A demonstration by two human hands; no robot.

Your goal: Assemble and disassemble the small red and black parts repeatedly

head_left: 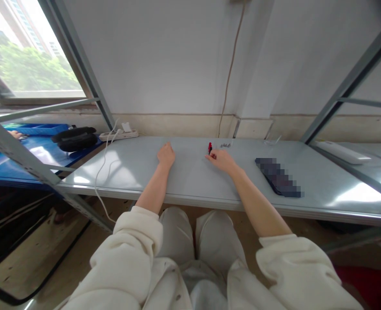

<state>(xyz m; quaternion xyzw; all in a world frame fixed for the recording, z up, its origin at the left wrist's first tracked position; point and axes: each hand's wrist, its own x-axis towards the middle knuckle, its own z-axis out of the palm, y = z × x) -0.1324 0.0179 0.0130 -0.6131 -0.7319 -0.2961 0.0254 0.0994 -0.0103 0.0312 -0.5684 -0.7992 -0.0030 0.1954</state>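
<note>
My left hand (pixel 166 155) rests on the grey table in a loose fist, and nothing shows in it. To its right, my right hand (pixel 222 159) lies on the tabletop with thumb and fingers pinched together. A small dark reddish bit shows at those fingertips, too small to name. Just beyond them stands a small red and black object (pixel 210 147); whether the fingers touch it I cannot tell. Behind the right hand lie several small grey metal-looking pieces (pixel 225 145) in a row.
A dark phone-like slab (pixel 277 177), partly blurred out, lies right of my right arm. At the back left, a white power strip (pixel 119 135) trails a white cable (pixel 100 172) over the front edge. Another person's hand (pixel 15 134) is near a blue tray (pixel 37 128). Metal posts flank the table.
</note>
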